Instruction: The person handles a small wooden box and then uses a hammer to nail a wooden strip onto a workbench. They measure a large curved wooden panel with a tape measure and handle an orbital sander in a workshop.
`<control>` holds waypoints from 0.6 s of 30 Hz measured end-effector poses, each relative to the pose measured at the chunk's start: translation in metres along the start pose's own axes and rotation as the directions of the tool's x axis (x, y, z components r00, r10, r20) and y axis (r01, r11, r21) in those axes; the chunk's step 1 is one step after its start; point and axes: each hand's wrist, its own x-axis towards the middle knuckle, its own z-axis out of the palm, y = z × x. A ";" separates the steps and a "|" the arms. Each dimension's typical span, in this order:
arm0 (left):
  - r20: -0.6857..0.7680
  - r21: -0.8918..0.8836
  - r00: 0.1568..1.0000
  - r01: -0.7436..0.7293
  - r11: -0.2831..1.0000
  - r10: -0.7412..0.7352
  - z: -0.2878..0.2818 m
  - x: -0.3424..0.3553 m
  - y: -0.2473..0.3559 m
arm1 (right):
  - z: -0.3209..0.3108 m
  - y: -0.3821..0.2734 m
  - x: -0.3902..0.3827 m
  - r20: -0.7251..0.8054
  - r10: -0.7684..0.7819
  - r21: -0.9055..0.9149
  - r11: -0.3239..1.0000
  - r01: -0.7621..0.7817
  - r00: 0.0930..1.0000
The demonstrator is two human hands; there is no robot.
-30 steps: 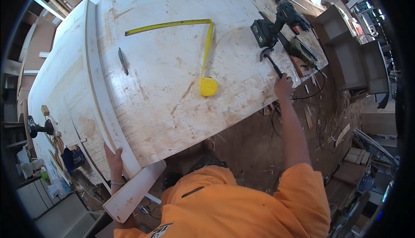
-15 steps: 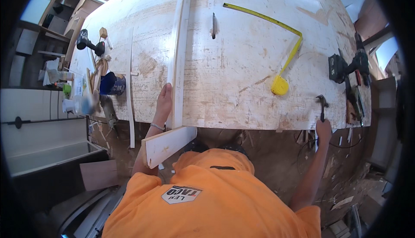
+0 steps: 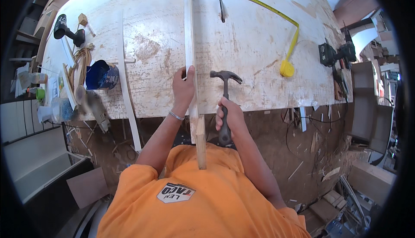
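Note:
A long, narrow white board (image 3: 189, 34) runs from the far side of the worktable (image 3: 259, 93) toward my body. At its near end a short board (image 3: 200, 145) sticks out past the table edge, seen nearly edge-on. My left hand (image 3: 183, 88) grips the long board's left side, the fingertips at its upper edge. Just right of the board, my right hand (image 3: 231, 119) is wrapped round the dark handle of a claw hammer (image 3: 225, 77). The hammer's head points away from me and touches neither board.
A yellow tape measure (image 3: 286, 69) lies with its blade pulled out and bent. Beyond the hammer is a utility knife (image 3: 222, 10). Cordless drills (image 3: 69, 32) (image 3: 339, 55) lie at both sides. A blue bucket (image 3: 101, 75) and white strip (image 3: 125, 82) are at left.
My right hand has brought the hammer leftward from the table's right edge to beside the board. The short end board has turned from showing its broad face to nearly edge-on.

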 end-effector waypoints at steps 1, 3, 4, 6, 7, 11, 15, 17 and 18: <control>-0.007 -0.006 1.000 0.002 1.000 -0.002 -0.002 0.000 -0.002 | 0.012 0.002 0.004 -0.001 0.014 0.037 0.999 -0.014 1.000; 0.010 -0.038 1.000 0.010 0.999 -0.010 -0.005 0.000 0.002 | 0.029 0.004 0.011 0.006 0.057 0.061 0.996 -0.058 0.998; 0.017 -0.055 1.000 0.016 0.998 -0.015 -0.006 -0.002 0.005 | 0.034 0.005 0.012 0.010 0.080 0.071 0.994 -0.080 0.997; -0.046 -0.081 0.999 -0.001 0.997 -0.003 -0.006 -0.001 0.004 | 0.047 0.002 0.016 0.030 0.100 0.024 0.995 -0.101 0.995; -0.081 -0.095 0.997 -0.009 0.995 0.001 -0.007 -0.001 0.003 | 0.052 0.000 0.017 0.041 0.113 -0.003 0.994 -0.113 0.993; 0.027 -0.089 1.000 0.011 0.996 -0.009 -0.009 0.000 0.007 | 0.030 -0.032 0.029 0.077 0.152 -0.183 0.974 -0.135 0.985; 0.131 0.025 0.989 0.062 0.998 -0.065 -0.021 0.006 0.007 | 0.064 -0.082 0.088 0.142 -0.129 -0.179 0.972 0.154 0.981; 0.127 0.117 0.990 0.045 0.992 -0.060 -0.024 0.009 0.012 | 0.086 -0.115 0.141 0.134 -0.197 -0.100 0.972 0.211 0.971; 0.114 0.132 0.989 0.078 0.988 -0.093 -0.021 0.009 0.015 | 0.097 -0.135 0.172 0.133 -0.238 -0.050 0.968 0.246 0.962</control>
